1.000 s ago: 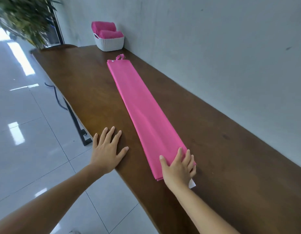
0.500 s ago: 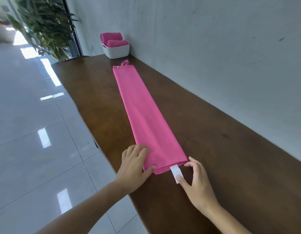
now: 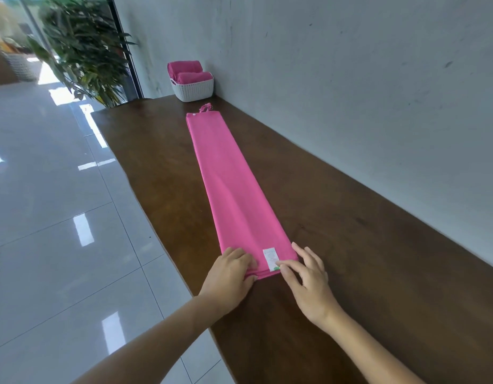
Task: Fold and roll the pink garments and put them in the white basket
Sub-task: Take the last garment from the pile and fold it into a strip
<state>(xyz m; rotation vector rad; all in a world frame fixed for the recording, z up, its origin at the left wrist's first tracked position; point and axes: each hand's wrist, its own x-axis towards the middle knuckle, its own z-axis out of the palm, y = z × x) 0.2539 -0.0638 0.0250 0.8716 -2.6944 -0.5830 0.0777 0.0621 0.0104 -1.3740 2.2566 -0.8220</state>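
A pink garment [image 3: 234, 195], folded into a long narrow strip, lies on the brown table [image 3: 350, 273] and runs away from me toward the white basket [image 3: 197, 91]. Two pink rolls [image 3: 188, 73] sit in that basket. My left hand [image 3: 231, 275] grips the strip's near left corner, fingers curled on top and thumb at the edge. My right hand [image 3: 306, 278] rests at the near right corner. Its thumb presses the white label [image 3: 271, 258] flat onto the cloth, and its fingers lie straight along the right edge.
A grey wall [image 3: 350, 92] runs along the table's right side. The table's left edge drops to a glossy tiled floor [image 3: 60, 231]. A leafy plant [image 3: 82, 51] stands beyond the table's far left corner. A small pink loop [image 3: 206, 107] sticks out at the strip's far end.
My left hand moved from the bare table onto the strip's near left corner. The white label, which stuck out past the near end, now lies flipped on top under my right thumb.
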